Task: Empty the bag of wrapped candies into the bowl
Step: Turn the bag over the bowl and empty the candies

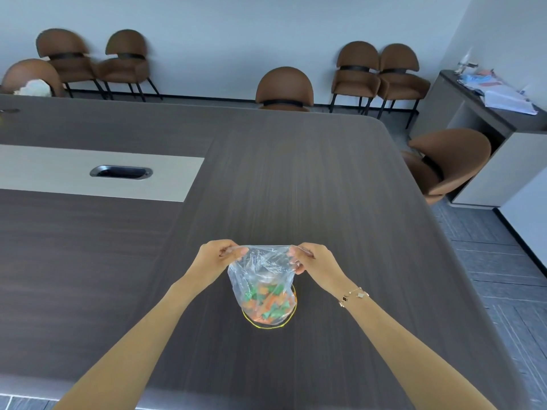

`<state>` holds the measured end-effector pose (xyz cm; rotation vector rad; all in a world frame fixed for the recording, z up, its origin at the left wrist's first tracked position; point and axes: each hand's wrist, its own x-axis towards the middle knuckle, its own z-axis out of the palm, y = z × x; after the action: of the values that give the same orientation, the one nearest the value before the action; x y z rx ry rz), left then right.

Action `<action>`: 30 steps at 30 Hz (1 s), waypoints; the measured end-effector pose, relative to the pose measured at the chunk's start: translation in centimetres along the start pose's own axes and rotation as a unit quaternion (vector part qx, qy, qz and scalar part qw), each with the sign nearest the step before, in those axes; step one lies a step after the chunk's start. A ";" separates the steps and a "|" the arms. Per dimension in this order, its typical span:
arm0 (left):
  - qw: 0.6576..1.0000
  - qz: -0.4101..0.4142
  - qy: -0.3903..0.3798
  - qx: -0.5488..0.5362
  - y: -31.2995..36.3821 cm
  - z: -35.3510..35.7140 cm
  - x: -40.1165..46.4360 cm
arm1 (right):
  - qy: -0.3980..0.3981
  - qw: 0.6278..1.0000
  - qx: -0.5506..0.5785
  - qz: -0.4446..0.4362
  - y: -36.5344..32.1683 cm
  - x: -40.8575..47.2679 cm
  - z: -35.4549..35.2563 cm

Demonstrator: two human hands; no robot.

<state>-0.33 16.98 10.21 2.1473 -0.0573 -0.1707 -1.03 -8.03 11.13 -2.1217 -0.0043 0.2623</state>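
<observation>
The clear plastic bag [262, 279] hangs in the lower middle of the view, held up by its top edge over the dark wood-grain tabletop [296, 179]. Orange and green wrapped candies [266, 303] sit bunched in its bottom, none of them out of the bag. Directly under the bag, a thin yellow rim shows at 6 o'clock and along the right side: this is the bowl [268, 327], see-through apart from that rim, and mostly covered by the bag. Whether the bag's bottom touches the bowl cannot be told.

The left hand [217, 257] is at 10 o'clock from the candies, its grip pinching the bag's left top corner between thumb and fingers. The right hand [310, 260] is at 2 o'clock, its grip pinching the right top corner the same way, so the mouth is stretched between the two. A gold bracelet [353, 295] circles the right wrist. Both bare forearms come in from the bottom edge.

Around the bowl the tabletop carries nothing else near. Well apart at 10 o'clock a pale inlay strip [88, 173] runs across it, with a dark oval cable port [121, 172] set in it. Brown chairs [284, 88] stand beyond the far edge at 12 o'clock and along the wall, and one more at 2 o'clock beside the table's corner. Further at 2 o'clock a side cabinet [485, 113] holds loose papers [509, 100].
</observation>
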 end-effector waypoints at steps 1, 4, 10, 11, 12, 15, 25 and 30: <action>1.000 0.002 0.002 0.000 0.1 0.0 0.1 | 0.000 1.000 -0.004 -0.002 -0.1 0.0 -0.1; 1.000 0.005 0.004 0.006 0.3 -0.1 0.4 | 0.001 1.000 -0.002 -0.005 -0.3 0.3 -0.3; 1.000 0.013 0.004 0.017 1.0 -0.7 1.0 | 0.007 1.000 0.006 -0.007 -1.2 0.5 -0.8; 1.000 0.015 0.003 0.017 1.1 -0.9 1.2 | 0.007 1.000 0.006 -0.008 -1.3 0.6 -1.0; 1.000 0.017 0.003 0.017 1.3 -1.0 1.3 | 0.008 1.000 0.005 -0.009 -1.4 0.6 -1.1; 1.000 0.025 0.001 0.018 1.7 -1.2 1.5 | 0.016 1.000 0.000 -0.018 -1.6 0.7 -1.4; 0.999 0.035 -0.002 0.026 3.0 -2.0 2.6 | 0.035 0.999 0.002 -0.035 -2.3 1.6 -2.5; 0.998 0.053 0.005 0.040 3.7 -2.7 3.4 | 0.046 0.998 0.019 -0.045 -3.0 2.5 -3.3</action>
<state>3.51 16.83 14.44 2.2180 -0.1754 -0.0981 2.28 -8.89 14.87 -2.0879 -0.0403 0.1111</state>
